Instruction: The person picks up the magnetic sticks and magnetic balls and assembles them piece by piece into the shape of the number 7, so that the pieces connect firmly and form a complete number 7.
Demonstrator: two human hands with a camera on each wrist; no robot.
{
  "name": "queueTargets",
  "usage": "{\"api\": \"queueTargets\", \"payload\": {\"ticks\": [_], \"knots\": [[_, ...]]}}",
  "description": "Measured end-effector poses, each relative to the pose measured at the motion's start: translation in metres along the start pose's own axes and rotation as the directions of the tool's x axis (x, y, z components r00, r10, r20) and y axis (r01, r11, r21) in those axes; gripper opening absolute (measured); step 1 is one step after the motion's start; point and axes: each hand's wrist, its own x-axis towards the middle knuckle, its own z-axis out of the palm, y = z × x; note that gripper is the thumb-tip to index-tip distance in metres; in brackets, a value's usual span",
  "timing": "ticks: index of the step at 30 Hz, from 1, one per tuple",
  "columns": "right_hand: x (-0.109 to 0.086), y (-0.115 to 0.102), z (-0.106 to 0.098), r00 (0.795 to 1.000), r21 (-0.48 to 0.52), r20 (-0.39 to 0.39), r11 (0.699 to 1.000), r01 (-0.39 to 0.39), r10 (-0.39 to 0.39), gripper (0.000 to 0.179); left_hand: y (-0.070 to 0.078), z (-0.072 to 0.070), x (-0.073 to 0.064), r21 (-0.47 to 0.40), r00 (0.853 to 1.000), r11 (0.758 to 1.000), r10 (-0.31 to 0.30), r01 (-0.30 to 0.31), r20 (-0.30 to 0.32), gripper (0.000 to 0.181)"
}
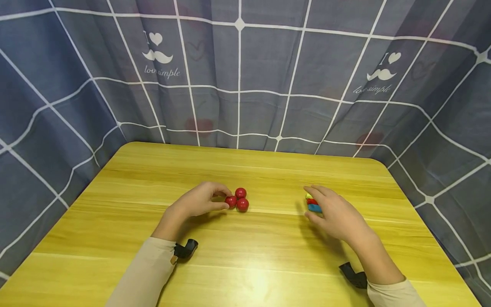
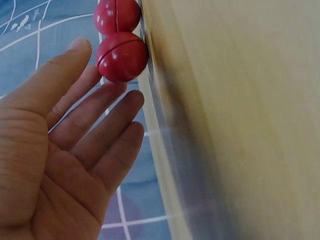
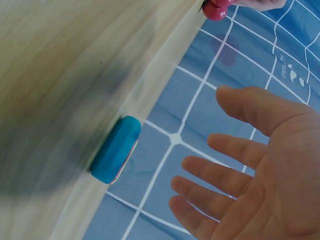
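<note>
Three glossy red balls (image 1: 242, 205) with seams sit in a tight cluster at mid-table. My left hand (image 1: 201, 199) is just left of them, its fingertips right at the nearest ball (image 2: 122, 56). In the left wrist view, thumb and fingers are spread, and nothing lies in the palm. Toward the right, my right hand (image 1: 339, 215) hovers by a row of small coloured pieces: a blue one (image 1: 314, 208), a red one (image 1: 312, 201) and a yellow one, partly hidden by the hand. The blue piece (image 3: 116, 150) appears beyond its spread, unbent fingers in the right wrist view.
A yellow wood-grain table (image 1: 245, 256) lies under both hands. Dark blue-grey checked curtains (image 1: 215, 64) hang along its back and sides. Black camera mounts (image 1: 186, 248) stick out at both wrists, below beige sleeves.
</note>
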Motion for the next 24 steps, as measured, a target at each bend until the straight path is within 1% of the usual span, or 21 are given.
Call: {"api": "queueTargets", "payload": {"ticks": [3,7,13,17,20,24], "knots": [[0.0,0.001,0.0,1.0,-0.002,0.006,1.0,-0.004,0.004,0.068,0.004,0.001,0.001,0.021,1.0,1.0,0.005,-0.005,-0.004,0.029],[0.0,0.002,0.001,1.0,0.002,0.013,1.0,-0.009,0.009,0.067,0.009,0.003,0.003,0.042,1.0,0.999,0.028,-0.028,0.0,0.028],[0.0,0.006,0.004,1.0,-0.002,0.011,1.0,-0.014,0.014,0.063,0.008,0.004,0.003,0.054,0.999,0.998,0.033,-0.033,0.003,0.02],[0.001,0.01,0.006,1.0,-0.002,-0.005,1.0,-0.008,0.008,0.052,0.007,0.002,0.001,0.034,1.0,0.999,0.005,-0.006,0.012,0.018],[0.001,0.013,0.008,1.0,-0.003,-0.007,1.0,-0.026,0.026,0.043,0.008,0.002,-0.001,0.022,0.999,1.0,-0.022,0.022,0.025,0.018],[0.0,0.016,0.008,0.998,-0.015,0.028,0.998,-0.062,0.062,0.032,0.011,0.002,-0.004,0.016,0.998,0.999,-0.036,0.035,0.047,0.018]]}}
